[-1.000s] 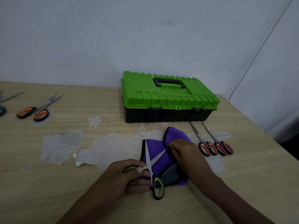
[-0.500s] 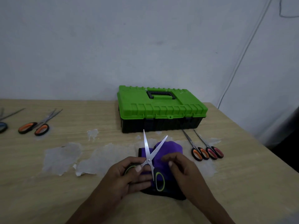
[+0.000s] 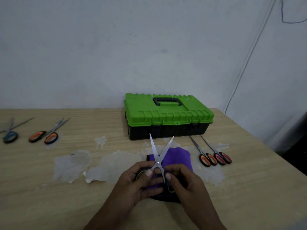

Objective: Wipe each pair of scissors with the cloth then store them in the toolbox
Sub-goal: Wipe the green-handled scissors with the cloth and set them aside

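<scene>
- The left hand [image 3: 141, 183] is gripping 1 handle loop of the steel-bladed green-and-black-handled scissors [image 3: 154, 151]; the right hand [image 3: 187, 183] is pinching the other loop.
- The blades are standing spread in a V, pointing toward the closed green-lidded black plastic toolbox [image 3: 167, 113].
- The purple cloth [image 3: 180, 156] is lying under both hands, in front of the toolbox.
- Orange-handled scissors [image 3: 206, 159] and pink-handled scissors [image 3: 222, 158] are lying by the toolbox's front right corner.
</scene>
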Demonstrator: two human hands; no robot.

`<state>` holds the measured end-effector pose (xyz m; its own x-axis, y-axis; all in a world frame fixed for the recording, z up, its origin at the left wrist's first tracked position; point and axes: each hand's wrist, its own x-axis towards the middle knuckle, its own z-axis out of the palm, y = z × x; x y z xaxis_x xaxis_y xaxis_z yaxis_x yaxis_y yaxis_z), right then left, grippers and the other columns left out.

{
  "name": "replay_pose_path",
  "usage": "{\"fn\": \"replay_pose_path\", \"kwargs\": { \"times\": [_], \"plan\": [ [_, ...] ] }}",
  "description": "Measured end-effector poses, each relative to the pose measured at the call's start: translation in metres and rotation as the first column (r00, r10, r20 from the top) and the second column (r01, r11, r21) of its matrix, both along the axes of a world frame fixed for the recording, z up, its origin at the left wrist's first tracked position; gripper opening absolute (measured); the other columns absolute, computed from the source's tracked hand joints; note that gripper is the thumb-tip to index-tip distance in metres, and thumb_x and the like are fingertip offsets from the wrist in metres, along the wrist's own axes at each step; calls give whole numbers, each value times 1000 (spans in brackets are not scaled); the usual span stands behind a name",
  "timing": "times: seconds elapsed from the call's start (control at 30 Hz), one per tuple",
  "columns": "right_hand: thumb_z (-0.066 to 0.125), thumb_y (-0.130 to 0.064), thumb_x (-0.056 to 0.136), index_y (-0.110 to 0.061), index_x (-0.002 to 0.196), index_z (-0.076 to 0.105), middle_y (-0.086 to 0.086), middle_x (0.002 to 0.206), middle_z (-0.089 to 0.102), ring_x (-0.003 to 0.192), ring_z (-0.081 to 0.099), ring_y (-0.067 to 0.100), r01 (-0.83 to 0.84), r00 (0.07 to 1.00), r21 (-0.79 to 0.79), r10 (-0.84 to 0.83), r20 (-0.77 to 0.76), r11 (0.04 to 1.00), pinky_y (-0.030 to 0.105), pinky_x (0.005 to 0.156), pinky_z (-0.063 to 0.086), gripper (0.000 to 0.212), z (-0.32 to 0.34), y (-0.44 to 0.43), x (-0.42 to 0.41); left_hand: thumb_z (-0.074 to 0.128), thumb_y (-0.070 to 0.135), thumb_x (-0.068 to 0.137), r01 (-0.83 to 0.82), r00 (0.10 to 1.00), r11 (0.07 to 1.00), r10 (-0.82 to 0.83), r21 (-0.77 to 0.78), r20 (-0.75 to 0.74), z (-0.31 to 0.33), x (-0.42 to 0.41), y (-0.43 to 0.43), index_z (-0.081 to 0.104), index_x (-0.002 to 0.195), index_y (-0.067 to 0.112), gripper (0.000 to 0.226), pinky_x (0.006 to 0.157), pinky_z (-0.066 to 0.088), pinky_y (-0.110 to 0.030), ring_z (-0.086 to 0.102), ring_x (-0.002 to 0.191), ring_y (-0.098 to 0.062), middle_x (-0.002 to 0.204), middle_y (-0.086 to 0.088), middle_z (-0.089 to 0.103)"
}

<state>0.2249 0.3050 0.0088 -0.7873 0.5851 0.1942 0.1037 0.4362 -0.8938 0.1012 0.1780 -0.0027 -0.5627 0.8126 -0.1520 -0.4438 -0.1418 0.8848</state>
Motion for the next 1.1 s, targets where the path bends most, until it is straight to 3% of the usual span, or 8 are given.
{"fn": "replay_pose_path", "kwargs": {
  "times": [0.1, 0.23, 0.37, 0.43, 0.53, 0.73, 0.9, 1.1],
  "plan": [
    [58, -22, 93, -31, 98, 66, -7, 88, 69, 82, 65, 10, 4, 1000, 39, -5, 14, 999, 24, 70, 53, 13, 1, 0, -1, 50, 6, 97, -15, 999, 1000, 14, 13, 49, 2, 0, 0, 64, 117, 7, 24, 75, 62, -41, 73, 100, -32, 110, -15, 74],
    [49, -23, 97, -31, 94, 65, -12, 82, 67, 74, 62, 5, 62, 998, 120, -64, 10, 991, 17, 61, 47, 18, 8, 1, -3, 50, 3, 96, -61, 993, 998, 58, 28, 107, 4, 1, 0, 65, 115, 5, 24, 70, 63, -40, 75, 92, -31, 105, -18, 75],
    [47, -21, 99, -37, 93, 60, -12, 83, 66, 77, 61, 5, 84, 988, 274, -116, 103, 958, 21, 65, 48, 22, 8, 13, -5, 50, 3, 97, -116, 987, 993, 113, 26, 113, 3, -3, -1, 66, 115, 6, 24, 70, 62, -38, 75, 93, -32, 105, -19, 75],
    [46, -30, 98, -36, 93, 61, -10, 83, 66, 75, 61, 9, 30, 992, 229, -57, 110, 973, 28, 66, 50, 18, 9, 11, -6, 51, 3, 97, -133, 985, 991, 128, 36, 112, 4, -5, -2, 67, 114, 6, 23, 72, 62, -38, 74, 95, -32, 105, -19, 74],
    [50, -37, 94, -36, 97, 63, -12, 85, 66, 78, 62, 8, -30, 996, 146, 18, 87, 989, 20, 66, 49, 13, 12, 2, -6, 52, 6, 97, -124, 990, 991, 120, 45, 80, 5, -6, -3, 66, 114, 8, 23, 75, 62, -38, 74, 99, -29, 106, -16, 75],
    [55, -16, 95, -33, 101, 62, -23, 87, 64, 80, 61, 1, -10, 998, 147, 1, 60, 989, 12, 65, 46, 19, 15, -6, -9, 51, 6, 96, -100, 994, 993, 97, 56, 51, 8, -2, -2, 66, 114, 11, 24, 74, 62, -40, 74, 99, -26, 108, -12, 75],
    [55, -15, 95, -33, 99, 62, -21, 86, 65, 79, 61, 2, 12, 999, 142, -18, 47, 990, 11, 64, 46, 20, 16, -6, -8, 51, 6, 96, -91, 995, 994, 87, 63, 54, 9, -2, -3, 66, 115, 11, 24, 74, 62, -40, 73, 99, -29, 109, -13, 74],
    [56, -16, 95, -35, 98, 63, -17, 86, 67, 76, 62, 4, 41, 999, 110, -44, 25, 993, 13, 60, 46, 21, 14, -7, -8, 44, 9, 100, -109, 980, 991, 94, 82, 174, 13, -3, -2, 66, 117, 5, 29, 75, 62, -43, 73, 98, -35, 111, -20, 73]
  ]
}}
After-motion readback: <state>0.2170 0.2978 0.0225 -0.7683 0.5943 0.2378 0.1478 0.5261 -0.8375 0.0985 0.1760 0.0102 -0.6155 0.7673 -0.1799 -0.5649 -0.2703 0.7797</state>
